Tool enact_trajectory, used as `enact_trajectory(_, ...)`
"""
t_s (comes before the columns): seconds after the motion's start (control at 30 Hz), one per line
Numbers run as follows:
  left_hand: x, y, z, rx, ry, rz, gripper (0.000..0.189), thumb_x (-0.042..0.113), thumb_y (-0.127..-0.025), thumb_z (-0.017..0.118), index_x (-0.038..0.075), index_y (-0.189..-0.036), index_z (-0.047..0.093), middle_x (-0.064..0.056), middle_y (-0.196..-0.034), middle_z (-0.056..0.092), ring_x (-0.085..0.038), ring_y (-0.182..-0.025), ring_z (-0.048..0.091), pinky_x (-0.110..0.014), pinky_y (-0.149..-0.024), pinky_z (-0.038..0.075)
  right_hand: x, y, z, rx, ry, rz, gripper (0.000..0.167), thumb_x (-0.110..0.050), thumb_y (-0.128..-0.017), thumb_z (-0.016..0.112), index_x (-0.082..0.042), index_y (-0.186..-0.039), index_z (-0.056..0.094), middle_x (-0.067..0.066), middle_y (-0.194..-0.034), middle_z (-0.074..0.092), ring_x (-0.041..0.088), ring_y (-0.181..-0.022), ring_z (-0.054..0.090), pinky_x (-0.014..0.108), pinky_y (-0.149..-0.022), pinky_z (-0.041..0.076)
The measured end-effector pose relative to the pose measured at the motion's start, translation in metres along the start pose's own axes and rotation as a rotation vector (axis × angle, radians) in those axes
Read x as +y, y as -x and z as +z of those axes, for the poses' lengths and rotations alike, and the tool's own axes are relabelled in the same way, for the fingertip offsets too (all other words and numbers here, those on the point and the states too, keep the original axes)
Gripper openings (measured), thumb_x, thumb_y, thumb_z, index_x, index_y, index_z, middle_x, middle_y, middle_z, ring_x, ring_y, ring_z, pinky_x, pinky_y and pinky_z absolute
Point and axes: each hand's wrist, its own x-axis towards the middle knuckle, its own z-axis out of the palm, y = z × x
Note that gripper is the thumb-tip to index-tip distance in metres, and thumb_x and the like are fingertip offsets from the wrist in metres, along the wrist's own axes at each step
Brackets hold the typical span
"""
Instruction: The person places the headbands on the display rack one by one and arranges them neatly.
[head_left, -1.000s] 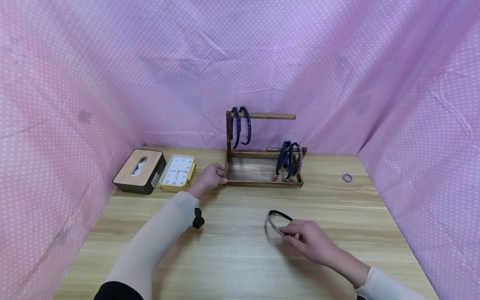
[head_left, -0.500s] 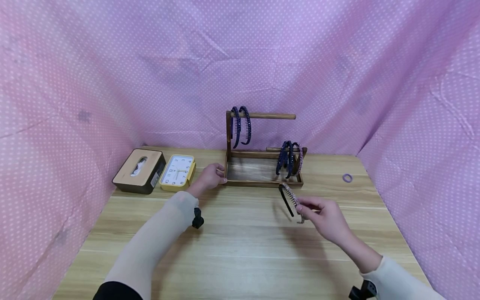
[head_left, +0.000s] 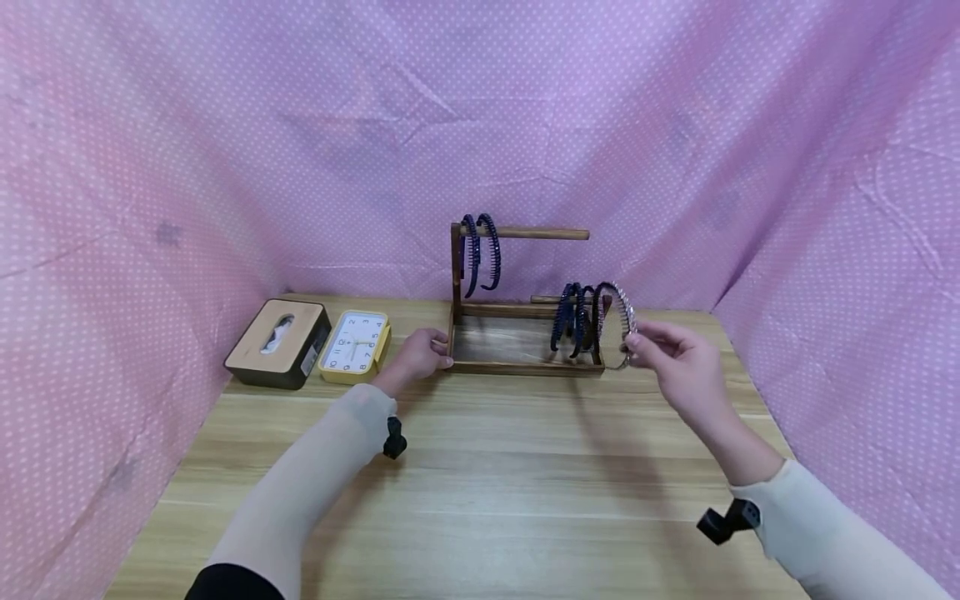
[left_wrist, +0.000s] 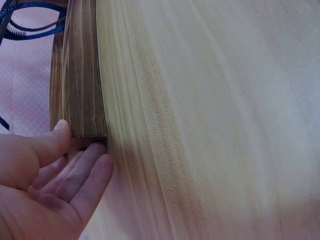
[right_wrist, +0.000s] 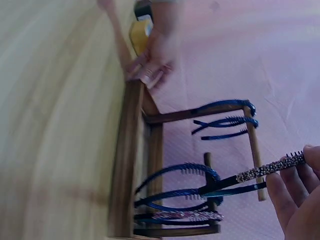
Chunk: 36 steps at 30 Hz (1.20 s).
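My right hand [head_left: 688, 375] pinches a silver, sparkly headband [head_left: 628, 312] between thumb and fingers, beside the right end of the wooden headband rack [head_left: 517, 367]. In the right wrist view the headband's studded band [right_wrist: 270, 168] slants across dark blue headbands behind it. My left hand [head_left: 414, 362] holds the rack's left end, thumb and fingertips at the tray corner [left_wrist: 87, 131]. Dark blue headbands [head_left: 494, 254] hang at the left of the upper bar [head_left: 551, 234]. More dark blue headbands [head_left: 577, 321] and a pink beaded headband [right_wrist: 185, 215] hang on the lower bar.
Left of the rack sit a yellow clock [head_left: 356, 346] and a tissue box [head_left: 277, 342] with a wooden top. The wooden table [head_left: 480, 492] meets pink dotted cloth [head_left: 360, 150] at the back and sides.
My right hand has lifted the silver headband from the table's middle, up and right to the rack's right end, turning it upright. The left hand stays on the rack.
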Motion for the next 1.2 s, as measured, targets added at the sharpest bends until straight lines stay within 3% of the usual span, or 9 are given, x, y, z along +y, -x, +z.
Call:
enact_trajectory(0.17,0.000,0.000,-0.001,0.003,-0.003,-0.019,0.048,0.003,-0.093,0.073,-0.004,-0.138,0.055,-0.023,-0.127,0.067,-0.032,-0.110,0.068,-0.031,-0.080,0.059,-0.004,-0.031,0.001,0.074,0.003,-0.017,0.031,-0.007,-0.094,0.074,0.011,-0.119,0.068,-0.013,-0.091,0.077,0.007,-0.080,0.075,0.026,-0.074,0.061)
enact_trajectory(0.57,-0.001,-0.003,0.000,0.006,-0.029,-0.013,0.047,0.003,-0.092,0.074,-0.004,-0.135,0.056,-0.023,-0.124,0.068,-0.031,-0.106,0.068,-0.032,-0.078,0.059,0.002,-0.096,0.016,0.212,-0.094,0.054,0.033,-0.006,-0.092,0.076,0.007,-0.122,0.070,-0.008,-0.096,0.076,0.006,-0.084,0.075,0.023,-0.077,0.061)
enact_trajectory(0.83,0.002,-0.005,0.001,-0.001,-0.011,-0.045,0.046,0.003,-0.093,0.074,-0.002,-0.135,0.056,-0.021,-0.126,0.067,-0.030,-0.105,0.069,-0.031,-0.075,0.060,0.001,-0.121,0.042,0.217,-0.115,0.075,0.030,-0.004,-0.092,0.076,0.007,-0.120,0.071,-0.003,-0.097,0.077,0.003,-0.081,0.073,0.023,-0.077,0.061)
enact_trajectory(1.2,0.006,0.001,0.001,0.005,-0.010,-0.047,0.046,0.003,-0.093,0.074,-0.002,-0.135,0.056,-0.021,-0.125,0.068,-0.030,-0.106,0.068,-0.032,-0.077,0.059,-0.003,-0.133,0.090,0.120,-0.083,0.070,0.027,-0.003,-0.093,0.075,0.007,-0.118,0.072,0.019,-0.108,0.074,0.006,-0.079,0.072,0.025,-0.075,0.062)
